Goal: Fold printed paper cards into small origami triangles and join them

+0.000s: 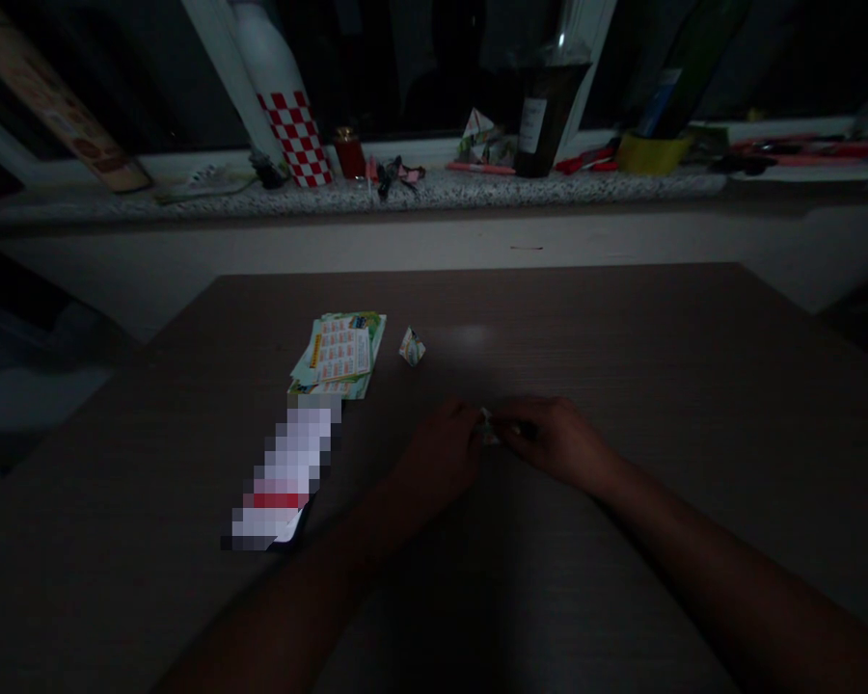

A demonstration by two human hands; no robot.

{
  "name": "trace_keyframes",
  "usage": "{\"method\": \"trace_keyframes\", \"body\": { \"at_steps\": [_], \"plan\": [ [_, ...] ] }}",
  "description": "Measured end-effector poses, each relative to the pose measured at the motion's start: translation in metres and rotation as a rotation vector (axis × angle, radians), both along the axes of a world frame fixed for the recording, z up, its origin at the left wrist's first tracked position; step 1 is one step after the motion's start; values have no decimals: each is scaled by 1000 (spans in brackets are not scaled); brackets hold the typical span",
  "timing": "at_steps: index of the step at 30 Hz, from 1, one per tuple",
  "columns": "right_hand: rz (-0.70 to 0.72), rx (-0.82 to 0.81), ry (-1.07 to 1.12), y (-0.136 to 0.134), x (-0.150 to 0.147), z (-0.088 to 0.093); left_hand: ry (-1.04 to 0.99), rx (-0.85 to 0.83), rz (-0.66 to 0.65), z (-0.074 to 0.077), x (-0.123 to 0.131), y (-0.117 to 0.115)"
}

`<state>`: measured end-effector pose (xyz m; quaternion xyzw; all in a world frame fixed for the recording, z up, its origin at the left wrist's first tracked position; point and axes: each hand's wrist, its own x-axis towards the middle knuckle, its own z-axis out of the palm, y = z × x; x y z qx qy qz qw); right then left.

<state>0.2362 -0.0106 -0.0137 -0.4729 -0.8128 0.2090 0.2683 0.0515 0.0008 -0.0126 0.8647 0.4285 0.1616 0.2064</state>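
Hands, two, close together over the table (pixel 694 405), with one small paper piece (pixel 489 431) between. Left hand (pixel 445 448): curled at left edge of the piece; too dark to tell whether gripping. Right hand (pixel 560 439): pinching the piece from the right with thumb and fingertips. On table, left to right: one phone (pixel 282 472), screen blurred, left of both hands; one stack of printed leaflets (pixel 339 352) just beyond, too overlapped to count; one folded paper shape (pixel 412 347) just right of the stack. Along far windowsill (pixel 405 200), left to right: one tan cylinder (pixel 62 101), one red-checked bottle (pixel 289 116), one red jar (pixel 348 154), one dark labelled cup (pixel 542 120), one yellow base (pixel 651 152).
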Motion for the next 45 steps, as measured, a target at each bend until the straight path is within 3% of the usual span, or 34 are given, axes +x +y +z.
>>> {"method": "trace_keyframes", "body": {
  "at_steps": [4,8,13,18,23,27,32,36,40,45],
  "plan": [
    [23,42,47,1,3,-4,-3,-6,6,0,0,1],
    [22,116,-68,3,6,-7,7,-3,13,0,0,1],
    [53,81,-229,2,4,-6,2,-24,18,3,0,1],
    [52,54,-168,1,2,-4,-37,-48,20,2,-2,2],
    [14,2,-25,0,0,-2,-134,-57,3,-2,-6,2],
    [-66,-147,218,-4,-4,-5,-232,-24,-3,2,-7,4],
    [-248,-303,717,-8,-8,-9,-473,64,253,14,-13,5],
    [-363,-392,1033,-11,-11,-1,-643,-198,417,16,-12,-1],
    [-435,-361,1111,-17,-16,8,-656,-517,343,13,-2,-9],
    [-413,-299,1067,-23,-22,7,-730,-632,283,12,6,-15]
  ]
}}
